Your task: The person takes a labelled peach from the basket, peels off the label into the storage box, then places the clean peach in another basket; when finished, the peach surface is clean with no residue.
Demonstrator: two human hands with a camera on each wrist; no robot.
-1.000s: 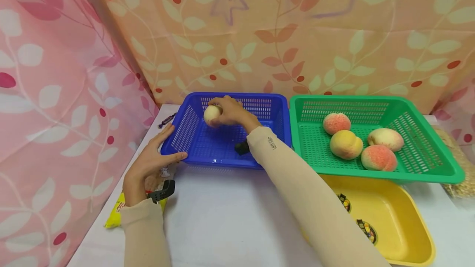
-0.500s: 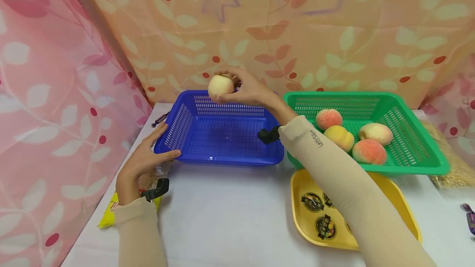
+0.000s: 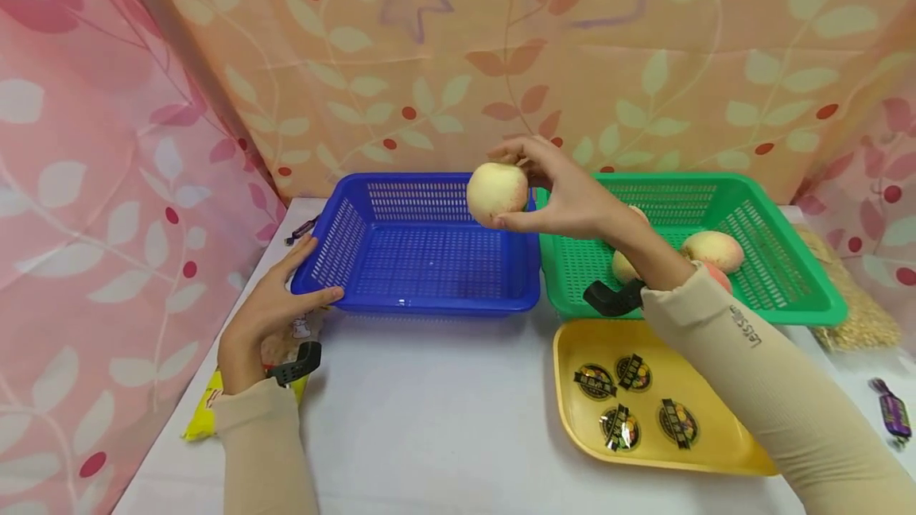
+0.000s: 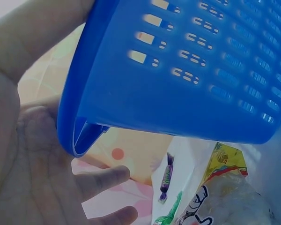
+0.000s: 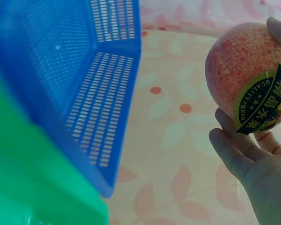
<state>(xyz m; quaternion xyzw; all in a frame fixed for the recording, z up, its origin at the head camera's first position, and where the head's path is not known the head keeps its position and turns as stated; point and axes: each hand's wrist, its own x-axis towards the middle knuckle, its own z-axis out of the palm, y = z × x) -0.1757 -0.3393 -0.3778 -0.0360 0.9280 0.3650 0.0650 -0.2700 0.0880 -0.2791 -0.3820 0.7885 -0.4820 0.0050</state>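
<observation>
My right hand point(image 3: 572, 201) grips a pale, blush-speckled peach point(image 3: 494, 195) between thumb and fingers, raised above the blue basket's point(image 3: 429, 272) back right corner. In the right wrist view a round dark "Quality Fresh" sticker point(image 5: 260, 105) shows on the peach's redder side. At the blue basket's front left corner rests my left hand point(image 3: 268, 308), thumb along the front rim and fingers straight along the left side. Inside the blue basket only the bare mesh floor shows. To its right the green basket point(image 3: 773, 314) holds several peaches point(image 3: 712, 251), partly hidden by my right arm.
A yellow tray point(image 3: 716, 447) with several round stickers point(image 3: 676, 424) lies in front of the green basket. Wrapped candies point(image 3: 893, 413) lie at both sides. A yellow packet point(image 3: 203, 417) sits under my left wrist; a bag of grain point(image 3: 862, 328) stands far right.
My right hand has lifted the peach out of the blue basket and carried it right, toward the green basket. My left hand stays at the basket's corner.
</observation>
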